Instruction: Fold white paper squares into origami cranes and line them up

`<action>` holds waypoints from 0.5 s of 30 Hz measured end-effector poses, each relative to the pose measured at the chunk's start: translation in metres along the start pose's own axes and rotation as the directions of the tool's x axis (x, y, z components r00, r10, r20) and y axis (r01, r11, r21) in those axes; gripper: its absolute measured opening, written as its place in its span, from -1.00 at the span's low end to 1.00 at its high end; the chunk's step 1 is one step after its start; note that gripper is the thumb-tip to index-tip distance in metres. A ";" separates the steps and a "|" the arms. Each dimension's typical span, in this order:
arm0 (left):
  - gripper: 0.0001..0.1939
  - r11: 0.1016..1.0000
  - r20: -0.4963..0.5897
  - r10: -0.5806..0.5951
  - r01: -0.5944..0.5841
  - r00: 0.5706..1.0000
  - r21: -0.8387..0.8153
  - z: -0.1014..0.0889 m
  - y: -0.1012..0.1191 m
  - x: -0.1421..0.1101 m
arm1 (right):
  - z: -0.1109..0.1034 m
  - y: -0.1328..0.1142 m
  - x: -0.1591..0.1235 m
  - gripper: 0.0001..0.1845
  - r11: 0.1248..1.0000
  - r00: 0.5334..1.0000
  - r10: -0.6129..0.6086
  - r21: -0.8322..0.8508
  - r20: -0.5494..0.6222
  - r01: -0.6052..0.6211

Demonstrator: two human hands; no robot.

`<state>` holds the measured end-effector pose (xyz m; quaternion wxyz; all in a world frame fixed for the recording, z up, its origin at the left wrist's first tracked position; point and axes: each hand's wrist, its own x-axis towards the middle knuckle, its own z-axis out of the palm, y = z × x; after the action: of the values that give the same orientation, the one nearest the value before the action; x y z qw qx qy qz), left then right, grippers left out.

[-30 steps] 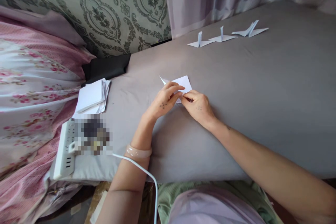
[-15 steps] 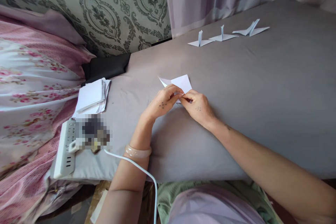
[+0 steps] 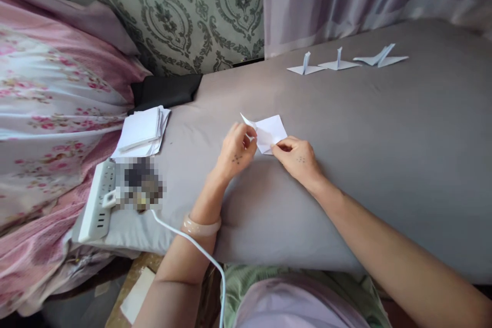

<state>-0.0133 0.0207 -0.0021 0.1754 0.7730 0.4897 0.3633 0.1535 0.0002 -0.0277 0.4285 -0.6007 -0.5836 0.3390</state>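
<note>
White, partly folded paper sheet [image 3: 270,130] held at its near right edge

The sheet lies in front of the person, over a surface covered with smooth grey fabric [image 3: 353,113]. The bare right hand [image 3: 302,160] pinches it between thumb and fingers. The bare left hand [image 3: 235,152] has its fingers curled at the sheet's left side, beside a raised, pointed flap [image 3: 246,121]; whether they grip it, I cannot tell.

The paper should handle as very light, thin and springy, creasing easily and apt to slide on the fabric. A fingertip pinch at the edges or corners looks best; squeezing the middle could crumple it. 3 white, winged folded-paper figures [image 3: 339,65] stand farther off to the right; a stack of flat white paper [image 3: 139,130] lies to the left.
</note>
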 end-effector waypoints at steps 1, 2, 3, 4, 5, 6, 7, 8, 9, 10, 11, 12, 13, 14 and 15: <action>-0.88 1.000 0.069 -0.010 0.009 0.998 0.012 0.000 -0.003 -0.005 | 0.000 -0.002 0.000 -0.85 0.999 1.000 0.018 -0.035 -0.001 -0.018; -0.88 1.000 0.151 -0.011 0.008 0.988 0.021 0.000 -0.005 -0.009 | -0.001 -0.003 0.000 -0.86 0.997 0.999 0.032 -0.074 -0.003 -0.032; -0.88 1.000 0.212 -0.012 0.007 0.977 0.026 0.001 -0.007 -0.012 | -0.001 -0.005 0.000 -0.86 0.993 0.999 0.040 -0.115 -0.004 -0.040; -0.87 1.000 0.246 -0.014 0.007 0.969 0.030 0.002 -0.009 -0.015 | 0.000 -0.006 -0.001 -0.86 0.987 0.999 0.041 -0.155 -0.006 -0.042; -0.87 0.999 0.255 -0.015 0.007 0.967 0.034 0.003 -0.010 -0.016 | 0.000 -0.007 -0.001 -0.86 0.981 0.999 0.038 -0.188 -0.008 -0.039; -0.87 0.999 0.240 -0.017 0.008 0.971 0.038 0.005 -0.011 -0.016 | 0.000 -0.007 -0.001 -0.86 0.976 0.999 0.034 -0.216 -0.008 -0.035; -0.86 0.999 0.216 -0.018 0.009 0.976 0.042 0.006 -0.012 -0.016 | 0.000 -0.008 -0.001 -0.86 0.971 1.000 0.031 -0.237 -0.005 -0.031; -0.86 0.999 0.196 -0.016 0.007 0.981 0.046 0.008 -0.012 -0.016 | 0.000 -0.007 -0.001 -0.87 0.968 1.000 0.027 -0.251 0.001 -0.026; -0.86 0.999 0.185 -0.011 0.002 0.983 0.049 0.009 -0.013 -0.015 | -0.001 -0.007 0.000 -0.86 0.965 1.000 0.024 -0.260 0.010 -0.021; -0.86 0.999 0.181 -0.004 -0.005 0.983 0.049 0.010 -0.013 -0.015 | -0.001 -0.006 0.000 -0.86 0.964 1.000 0.021 -0.267 0.020 -0.015; -0.85 0.999 0.182 0.003 -0.012 0.983 0.048 0.011 -0.014 -0.015 | -0.002 -0.005 0.001 -0.86 0.963 0.999 0.018 -0.270 0.032 -0.008; -0.84 0.999 0.184 0.009 -0.018 0.983 0.048 0.012 -0.014 -0.015 | -0.003 -0.005 0.002 -0.86 0.962 0.999 0.013 -0.272 0.044 -0.001; -0.84 0.999 0.188 0.014 -0.024 0.982 0.048 0.013 -0.015 -0.015 | -0.004 -0.004 0.003 -0.86 0.962 0.998 0.009 -0.273 0.056 0.007; -0.84 0.998 0.192 0.021 -0.031 0.981 0.049 0.014 -0.016 -0.015 | -0.005 -0.004 0.004 -0.86 0.960 0.998 0.005 -0.278 0.066 0.014; -0.84 0.998 0.196 0.028 -0.038 0.980 0.050 0.015 -0.016 -0.015 | -0.007 -0.003 0.005 -0.87 0.958 0.997 0.002 -0.285 0.074 0.019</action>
<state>-0.0160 0.0164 -0.0283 0.1959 0.8173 0.4666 0.2755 0.1585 0.0037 -0.0215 0.3169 -0.6410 -0.6443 0.2712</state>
